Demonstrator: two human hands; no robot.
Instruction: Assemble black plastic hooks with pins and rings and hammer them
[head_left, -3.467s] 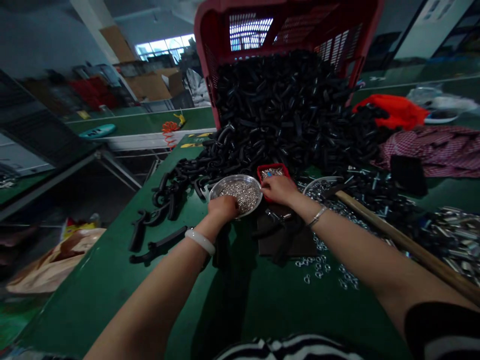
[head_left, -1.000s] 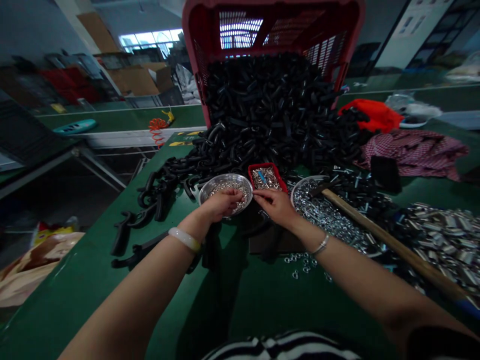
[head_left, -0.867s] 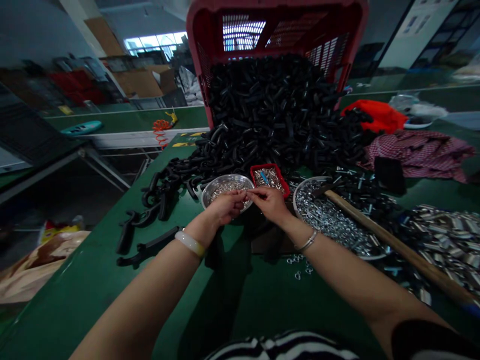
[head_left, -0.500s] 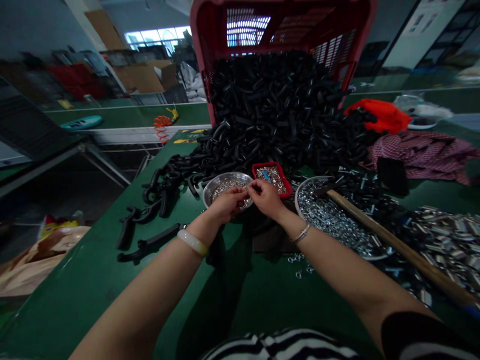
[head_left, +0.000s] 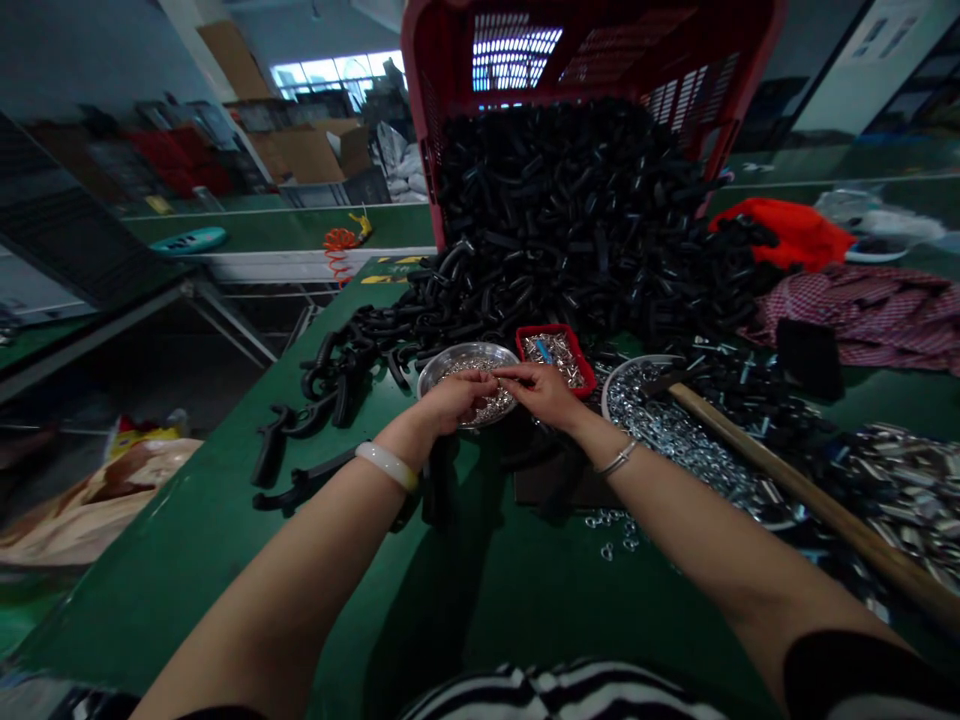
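Observation:
My left hand [head_left: 459,398] and my right hand [head_left: 541,392] meet fingertip to fingertip over the near side of a round metal bowl [head_left: 427,383] of small shiny metal parts. Fingers on both hands are closed in a pinch; whatever lies between them is too small to make out. Just behind my right hand stands a red tray [head_left: 589,378] of small metal pins, with a blue piece on top. Below my left wrist a black curved part [head_left: 436,490] lies partly hidden. A dark flat block [head_left: 536,488] rests on the table under my right wrist.
A tipped red crate [head_left: 424,120] spills black curved parts [head_left: 555,230] across the back. At right, a hammer [head_left: 735,440] lies over a basin of screws [head_left: 645,410], near loose metal pieces [head_left: 892,500]. Small rings [head_left: 611,530] lie on the green table [head_left: 300,580].
The view has shifted slightly, so the scene sits further right. My hands stay together over the bowl, and my right fingers have straightened a little toward the left hand.

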